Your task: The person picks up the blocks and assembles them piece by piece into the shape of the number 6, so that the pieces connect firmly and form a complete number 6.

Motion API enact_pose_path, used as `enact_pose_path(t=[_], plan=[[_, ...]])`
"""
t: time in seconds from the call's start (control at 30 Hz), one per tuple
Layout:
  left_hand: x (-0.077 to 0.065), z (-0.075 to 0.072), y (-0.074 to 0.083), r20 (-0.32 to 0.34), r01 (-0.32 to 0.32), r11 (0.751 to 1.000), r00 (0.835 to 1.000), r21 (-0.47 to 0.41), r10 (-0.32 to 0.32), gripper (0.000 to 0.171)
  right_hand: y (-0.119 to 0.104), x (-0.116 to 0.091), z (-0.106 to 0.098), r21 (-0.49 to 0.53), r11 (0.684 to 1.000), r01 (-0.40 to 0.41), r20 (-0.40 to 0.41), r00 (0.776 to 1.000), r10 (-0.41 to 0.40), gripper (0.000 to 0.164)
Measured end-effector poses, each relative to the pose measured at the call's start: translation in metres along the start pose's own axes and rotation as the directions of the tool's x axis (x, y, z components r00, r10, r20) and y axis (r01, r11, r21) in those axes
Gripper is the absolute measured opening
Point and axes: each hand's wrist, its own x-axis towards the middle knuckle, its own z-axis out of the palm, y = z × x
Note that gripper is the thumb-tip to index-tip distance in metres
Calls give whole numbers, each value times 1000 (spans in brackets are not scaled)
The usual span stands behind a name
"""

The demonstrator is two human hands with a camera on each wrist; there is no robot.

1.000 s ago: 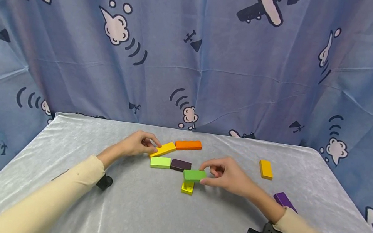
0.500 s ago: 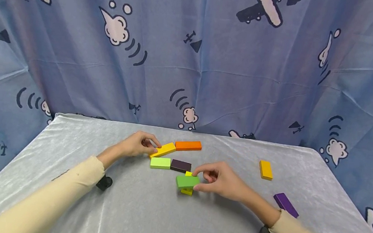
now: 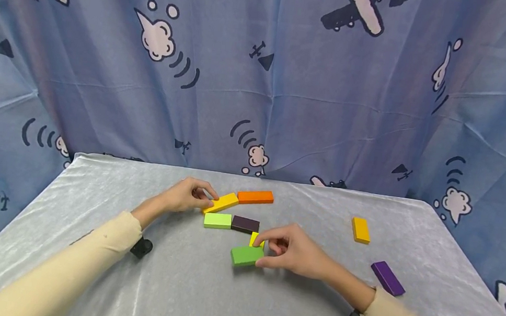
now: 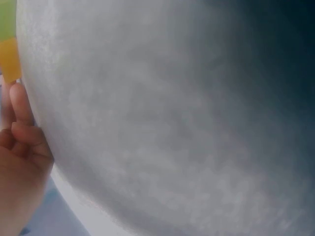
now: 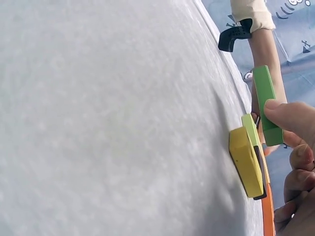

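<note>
My right hand [image 3: 293, 251] pinches a green block [image 3: 245, 256] between thumb and fingers. In the right wrist view the block [image 5: 264, 88] is raised over the cloth, with the thumb on its face. A bright yellow block [image 3: 254, 238] lies just behind it, partly covered by the fingers. My left hand [image 3: 188, 196] holds the near end of an amber block [image 3: 225, 202] between thumb and fingers. The amber block's far end meets an orange block [image 3: 255, 197]. In front, a lime block [image 3: 218, 220] and a dark purple block [image 3: 245, 224] lie end to end.
An amber block [image 3: 360, 230] and a purple block [image 3: 388, 278] lie apart on the right, the purple one beside my right forearm. A pale cloth [image 3: 180, 286] covers the table. Behind it hangs a blue curtain [image 3: 219, 122] with airplane prints.
My right hand has carried the green block toward me and a little left, from above the bright yellow block to in front of it. The left hand stays on the amber block.
</note>
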Motion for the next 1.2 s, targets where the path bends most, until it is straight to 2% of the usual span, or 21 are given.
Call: enact_pose_path(t=[0.53,0.93,1.2], plan=[[0,-1,2,-2,16,1000,1000,15,-16,18,-4,1,12,-4,1000,-23,46,999,23,23],[-1,0,2,0,16,1000,1000,18,-16,18,-2,1,20,-13,1000,14,69,998,-13,23],[-1,1,2,-17,-21,999,1000,27,22,19,-1,2,23,-44,999,17,70,997,-14,22]])
